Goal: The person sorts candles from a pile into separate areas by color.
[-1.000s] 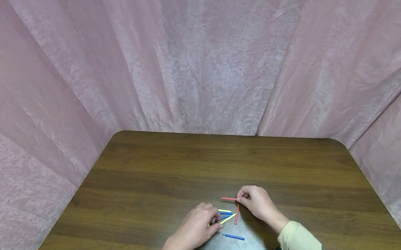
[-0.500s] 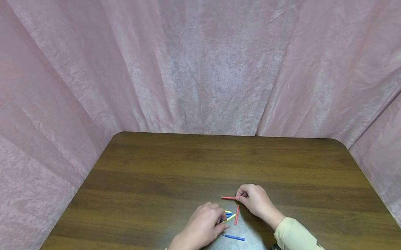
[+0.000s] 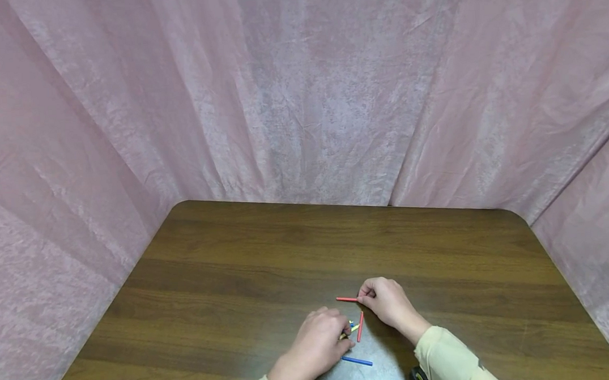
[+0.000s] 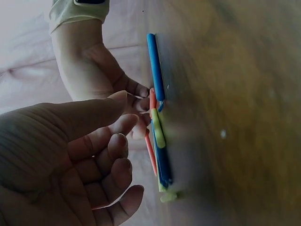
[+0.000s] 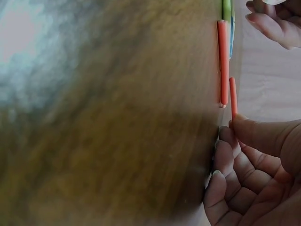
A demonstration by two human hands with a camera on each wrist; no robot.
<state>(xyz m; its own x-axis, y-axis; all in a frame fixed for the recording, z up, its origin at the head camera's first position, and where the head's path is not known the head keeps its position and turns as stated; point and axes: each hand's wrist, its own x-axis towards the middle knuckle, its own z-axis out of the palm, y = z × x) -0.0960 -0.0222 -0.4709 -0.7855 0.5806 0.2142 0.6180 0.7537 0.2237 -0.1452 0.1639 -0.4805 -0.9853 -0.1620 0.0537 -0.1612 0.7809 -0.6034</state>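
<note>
My right hand [image 3: 389, 304] pinches one end of a thin red candle [image 3: 346, 298] between thumb and fingertips, low at the table. A second red candle [image 3: 360, 327] lies just nearer, pointing toward me. Loosely bent, my left hand [image 3: 313, 341] hovers around a small bunch of yellow and blue candles, hiding most of them in the head view. The left wrist view shows a yellow candle [image 4: 158, 127] and blue candles [image 4: 163, 162] past its fingertips, with no grip visible. Apart from the bunch, a single blue candle [image 3: 357, 361] lies nearer me, its wick end toward the left hand.
The brown wooden table [image 3: 266, 248] extends beyond and to both sides of the hands. Pink curtains [image 3: 321, 98] hang behind its far edge and along the sides. A dark object [image 3: 420, 377] shows beside the right sleeve.
My left hand has slid right over the yellow and blue candles, covering more of them. The right hand has shifted slightly away with its red candle, which now stands apart from the other red one.
</note>
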